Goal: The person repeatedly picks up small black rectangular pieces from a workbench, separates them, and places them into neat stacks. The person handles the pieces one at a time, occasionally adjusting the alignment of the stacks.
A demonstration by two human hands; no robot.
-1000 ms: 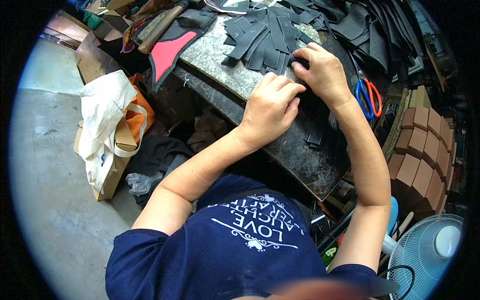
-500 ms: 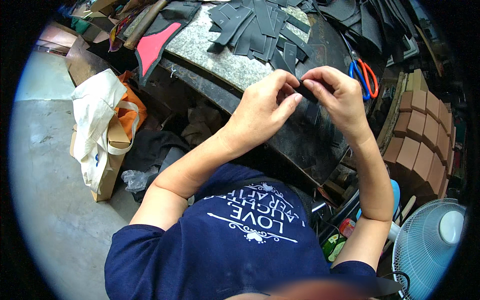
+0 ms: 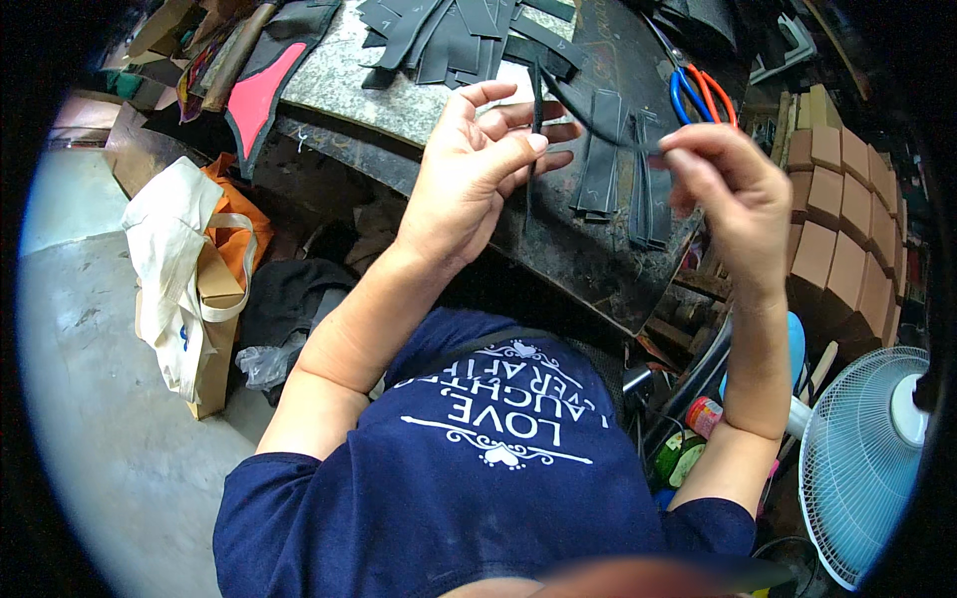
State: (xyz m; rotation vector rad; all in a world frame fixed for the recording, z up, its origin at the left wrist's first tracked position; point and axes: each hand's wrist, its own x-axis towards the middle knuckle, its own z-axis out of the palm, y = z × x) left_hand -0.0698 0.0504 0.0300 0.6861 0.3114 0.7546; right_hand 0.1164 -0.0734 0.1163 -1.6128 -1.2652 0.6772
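Observation:
My left hand (image 3: 488, 149) pinches a narrow black strip (image 3: 535, 100) between thumb and fingers, its other fingers spread behind. From the top of that strip a thin black length (image 3: 590, 122) curves across to my right hand (image 3: 733, 179), whose thumb and forefinger are closed on its end. I cannot tell whether both lengths are one piece. Below them, on the dark worktable (image 3: 558, 214), lie two small stacks of black strips, one (image 3: 600, 159) near my left fingers and one (image 3: 650, 194) near my right hand. A larger pile of black strips (image 3: 444, 40) covers the pale slab (image 3: 334, 85).
Scissors (image 3: 700, 95) with blue and red handles lie at the table's right. A red and black piece (image 3: 267, 95) hangs over the left edge. Stacked brown blocks (image 3: 842, 209) and a fan (image 3: 862, 468) stand to the right. A white cloth bag (image 3: 174, 269) is at the left.
My hands have moved apart, the right one to the right, drawing a black length out between them. The small strip stacks, mostly hidden before, now show.

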